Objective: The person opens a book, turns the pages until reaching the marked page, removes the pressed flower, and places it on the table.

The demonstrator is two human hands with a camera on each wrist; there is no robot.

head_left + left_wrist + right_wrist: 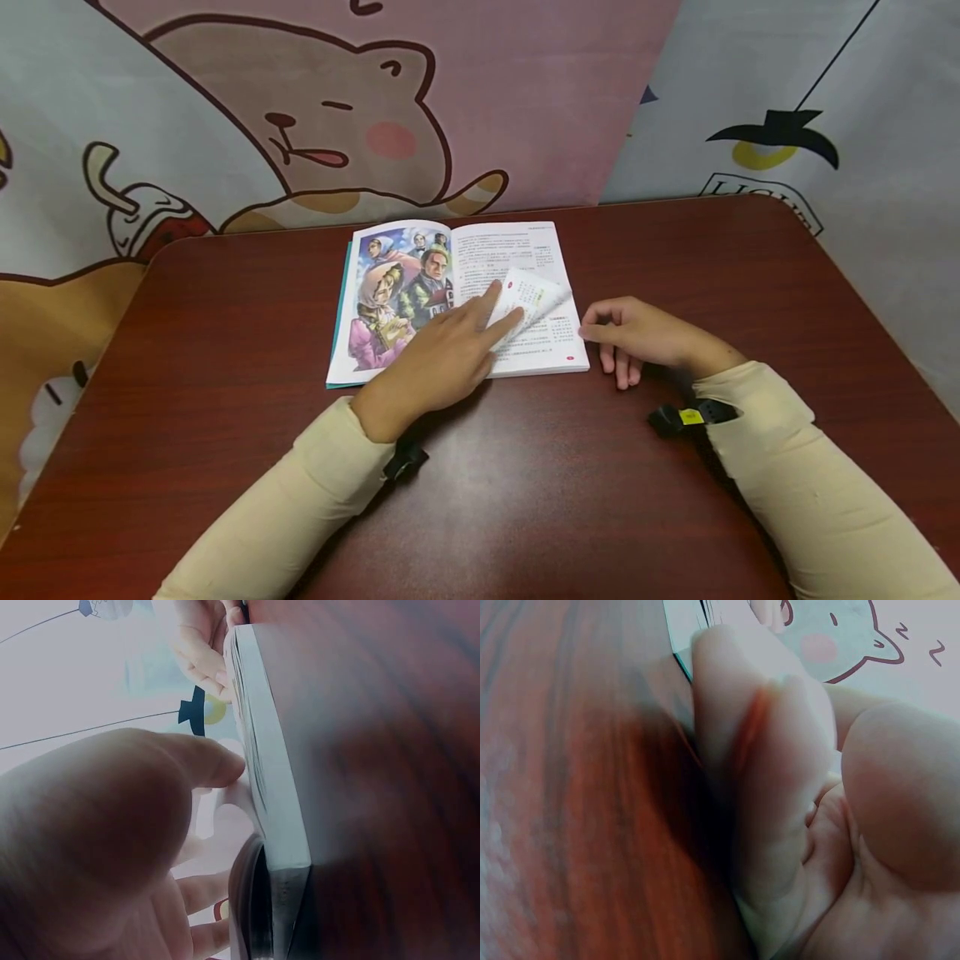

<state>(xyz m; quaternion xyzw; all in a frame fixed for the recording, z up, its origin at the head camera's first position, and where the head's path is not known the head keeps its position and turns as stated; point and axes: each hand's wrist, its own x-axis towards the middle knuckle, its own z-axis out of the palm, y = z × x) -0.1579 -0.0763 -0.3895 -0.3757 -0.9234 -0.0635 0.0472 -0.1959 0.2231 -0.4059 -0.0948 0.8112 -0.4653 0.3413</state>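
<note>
An open book (pixel 570 354) lies on the table, with a colour illustration on its left page and print on the right. On the right side, a leaf (pixel 536 292) is lifted and curled over. My left hand (pixel 431 362) reaches across the lower part of the book, extended fingers against the curled leaf. The left wrist view shows the thumb (pixel 214 763) straight, near the page edges. Beside the book's right edge is my right hand (pixel 637 333), fingers loosely bent. The right wrist view shows nothing held among its fingers (pixel 772 765).
The dark reddish-brown wooden table (pixel 525 492) extends around the book. Behind it hangs a cloth (pixel 540 100) printed with cartoon animals, meeting the table's far edge. A dark wrist strap (pixel 690 417) with a yellow label is at my right sleeve.
</note>
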